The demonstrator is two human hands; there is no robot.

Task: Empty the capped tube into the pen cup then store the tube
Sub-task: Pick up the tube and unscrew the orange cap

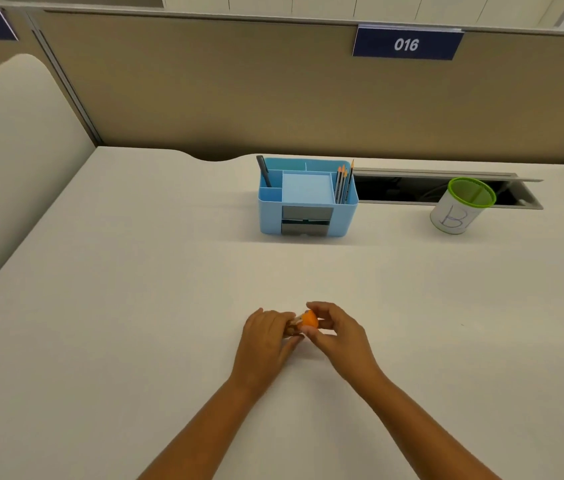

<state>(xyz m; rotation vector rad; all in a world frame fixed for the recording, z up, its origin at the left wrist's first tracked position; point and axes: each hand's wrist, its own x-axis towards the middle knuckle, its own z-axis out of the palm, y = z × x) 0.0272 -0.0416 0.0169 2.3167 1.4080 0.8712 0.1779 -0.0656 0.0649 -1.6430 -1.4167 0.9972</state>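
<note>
Our left hand (266, 336) wrapped round the tube (293, 325), right hand (337, 336) pinching its orange cap (309, 320), pen cup (460, 206) far right, blue organizer (308, 202) behind

Bench (135, 271), pale flat top: we log it as bearing every item below, with a tan fabric partition (239, 91) standing along its far edge.

Blue plastic desk organiser (308, 199): far centre of the bench, before the partition. We note a dark pen (263, 170) in its left compartment and a cluster of pencils (344, 181) in its right.

Open cable trough (412, 190): recessed into the bench, right of the organiser.

White, green-rimmed pen cup (460, 207): far right, at the trough's front edge.

Numbered blue placard (407, 43): on the partition, above the trough.

Our hands (304, 334): near centre, together just above the bench, well before the organiser, with the clear, orange-capped tube (303, 323) between them.
</note>
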